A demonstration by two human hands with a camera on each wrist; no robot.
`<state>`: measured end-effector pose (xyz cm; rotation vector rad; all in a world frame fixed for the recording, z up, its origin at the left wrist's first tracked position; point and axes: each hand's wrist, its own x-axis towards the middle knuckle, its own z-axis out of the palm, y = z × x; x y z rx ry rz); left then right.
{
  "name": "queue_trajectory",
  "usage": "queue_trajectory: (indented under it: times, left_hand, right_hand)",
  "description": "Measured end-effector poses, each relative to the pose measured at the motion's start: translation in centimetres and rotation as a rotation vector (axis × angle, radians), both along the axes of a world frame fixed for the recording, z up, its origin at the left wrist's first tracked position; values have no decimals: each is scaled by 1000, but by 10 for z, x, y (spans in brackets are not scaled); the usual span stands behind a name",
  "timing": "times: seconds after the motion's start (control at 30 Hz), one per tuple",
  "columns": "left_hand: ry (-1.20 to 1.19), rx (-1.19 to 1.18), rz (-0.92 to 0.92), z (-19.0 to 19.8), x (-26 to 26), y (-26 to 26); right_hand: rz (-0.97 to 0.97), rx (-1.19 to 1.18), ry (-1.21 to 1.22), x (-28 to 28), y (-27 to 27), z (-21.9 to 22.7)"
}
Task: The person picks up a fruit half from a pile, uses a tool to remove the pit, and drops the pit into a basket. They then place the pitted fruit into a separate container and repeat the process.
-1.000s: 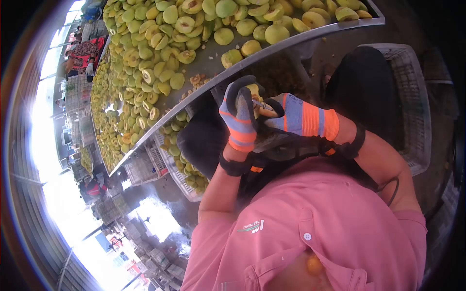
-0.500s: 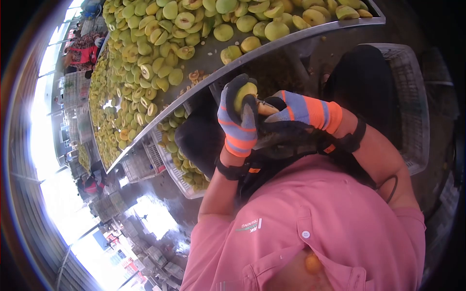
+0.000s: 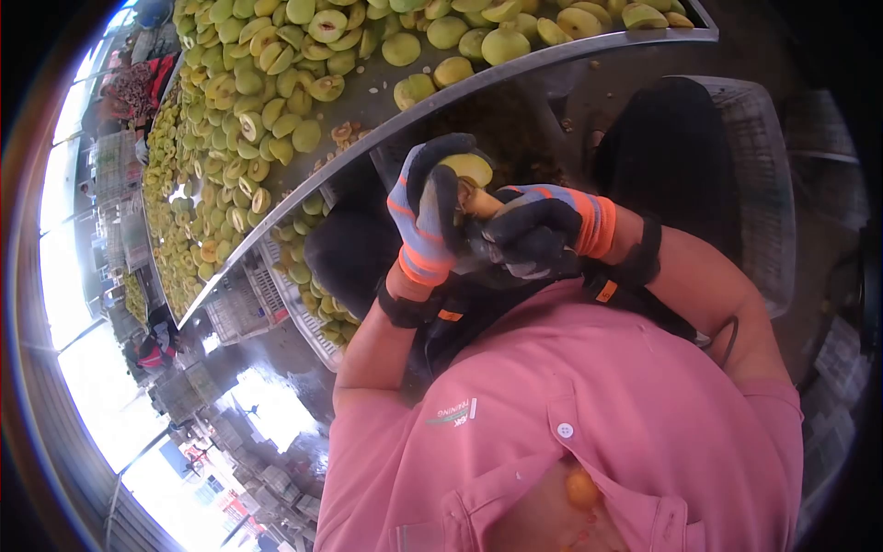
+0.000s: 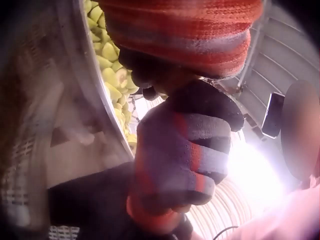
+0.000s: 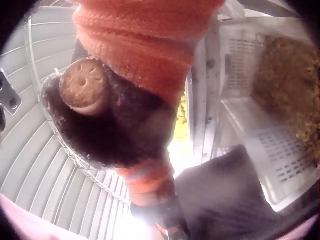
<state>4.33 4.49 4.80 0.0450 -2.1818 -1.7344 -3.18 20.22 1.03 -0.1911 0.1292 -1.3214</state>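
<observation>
Head view: yellow-green fruit (image 3: 466, 168) was gripped in gloved left hand (image 3: 425, 224), fingers curled round it, held before chest below metal table edge (image 3: 515, 66). Gloved right hand (image 3: 536, 237) was closed round tool, mostly hidden, pressed against fruit. Halved fruits (image 3: 276, 101) were heaped on table.

Left wrist view: right hand (image 4: 187, 150) was seen clenched; fruit hidden.

Right wrist view: round wooden handle end (image 5: 81, 84) was seen in right hand's fist. White crate (image 5: 270, 130) was seen beside.
</observation>
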Motion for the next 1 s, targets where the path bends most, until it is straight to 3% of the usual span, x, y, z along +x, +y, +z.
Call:
queue_trajectory:
  times: [0.07, 0.1, 0.2, 0.3, 0.33, 0.4, 0.43, 0.47, 0.5, 0.57, 0.6, 0.63, 0.7, 0.77, 0.83, 0.97, 1.0]
  left_hand:
    - [-58, 55, 36, -9, 5, -1]
    - [-126, 261, 65, -18, 8, -3]
    - [-310, 902, 163, -35, 20, 0]
    - [-222, 240, 313, -39, 25, 3]
    - [-145, 887, 375, -50, 25, -14]
    - [-182, 1057, 419, -29, 32, -32]
    - [-198, 1140, 437, -20, 36, -39]
    - [-113, 1042, 394, -17, 40, -42]
    - [-50, 662, 438, -15, 42, -42]
    - [62, -91, 501, -9, 45, -36]
    - [-6, 49, 473, -4, 50, -41]
    - [-8, -23, 468, -5, 56, -48]
    - [-21, -177, 461, -3, 70, -63]
    - [69, 701, 449, 16, 80, -72]
    - [126, 867, 531, 26, 93, -83]
    - [-121, -181, 840, 13, 140, -115]
    - [-59, 76, 860, 2, 154, -128]
  right_hand:
    - [50, 30, -134, 5, -2, -4]
    - [73, 42, -198, 6, -5, -4]
    - [4, 144, 53, 3, -12, -9]
    - [-58, 361, 225, 1, -17, -6]
    - [-80, 277, 91, -3, -18, -12]
    - [-106, 104, -179, -14, -26, -31]
    - [-164, 373, 176, -12, -37, -39]
    - [-229, 635, 536, -9, -47, -38]
    - [-300, 893, 902, -8, -53, -36]
    - [-397, 874, 839, -3, -47, -33]
    - [-473, 885, 811, 4, -48, -32]
    - [-546, 890, 783, 8, -52, -33]
    - [-449, 768, 736, 4, -53, -45]
    - [-385, 689, 754, 2, -51, -51]
    - [-351, 647, 834, 5, -49, -49]
    - [-328, 592, 802, 8, -45, -45]
    - [-308, 593, 782, 6, -41, -31]
